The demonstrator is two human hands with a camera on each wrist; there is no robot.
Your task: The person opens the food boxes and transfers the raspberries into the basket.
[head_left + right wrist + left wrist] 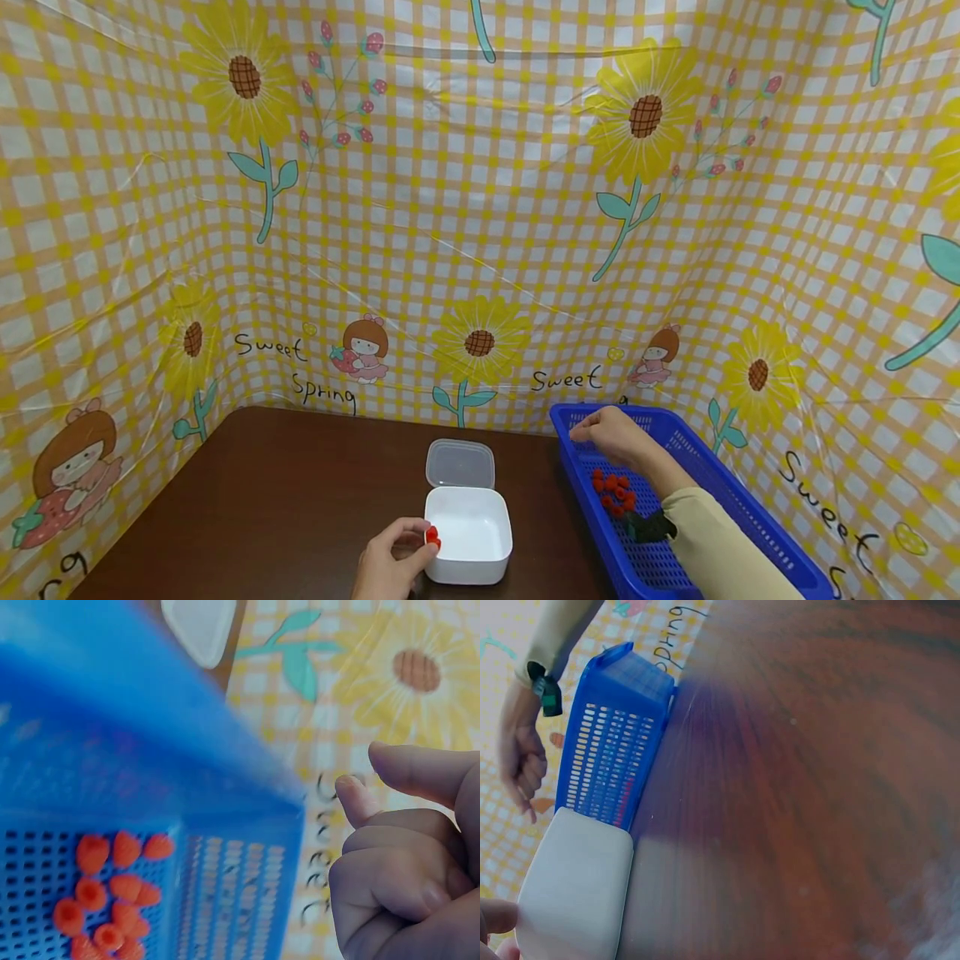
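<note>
At the left rim of a white square box [465,570], my left hand [392,557] pinches a small red raspberry [432,536] between thumb and fingertips. In the left wrist view its fingers [496,915] are right at the wall of the white box [577,881], and the raspberry is hidden there. My right hand [613,437] hovers over the far left part of a blue basket [592,517]. In the right wrist view that hand [412,862] has loosely bent fingers, with a gap between thumb and index finger and nothing in it. Several raspberries [618,483] lie in the basket.
A translucent lid [461,463] lies behind the white box on the dark brown table [315,492]. The basket's raised walls stand along the right side. A checked, flower-printed cloth [465,208] encloses the back and both sides. A dark strap [649,527] is on the right wrist.
</note>
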